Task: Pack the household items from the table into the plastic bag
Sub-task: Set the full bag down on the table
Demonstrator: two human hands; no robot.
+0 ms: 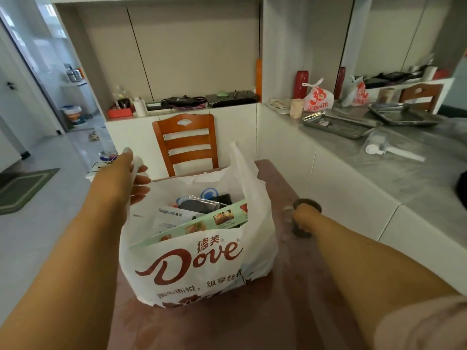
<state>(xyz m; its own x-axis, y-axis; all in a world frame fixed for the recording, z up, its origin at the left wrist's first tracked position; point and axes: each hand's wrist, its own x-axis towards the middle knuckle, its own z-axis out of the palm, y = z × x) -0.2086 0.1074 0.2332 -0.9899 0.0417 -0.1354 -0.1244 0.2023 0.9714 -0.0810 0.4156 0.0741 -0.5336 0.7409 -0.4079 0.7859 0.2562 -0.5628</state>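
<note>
Room: kitchen-dining space with pale cabinets, a long grey counter (394,173) running down the right side and a wooden chair (186,142) pushed in at the far end of the table.
Table: reddish-brown tabletop (290,294), glossy, carrying the bag in the middle.
Plastic bag: white plastic bag (202,261) with "Dove" in brown lettering, standing upright and open at the top, already well filled.
Bag contents: a long green box (202,224) printed with food photos lies slantwise across the mouth; behind it a white packet marked "Tenghong" (171,218) and some dark items in clear wrapping, too jumbled to name.
Left hand: the left hand (131,178) pinches the bag's left handle loop between thumb and fingers, holding that side up and out.
Right handle: the bag's other handle (240,162) stands up loose, held by nobody.
Right hand: the right hand (302,215) is on the table just right of the bag, fingers wrapped round a small round dark object (307,205); what it is I cannot tell.
Object and bag: the gripped object sits just beside the bag's right wall, outside it, at table level.
Counter: metal trays (353,122), a red-printed carrier bag (318,98) and a red bottle (300,84).
</note>
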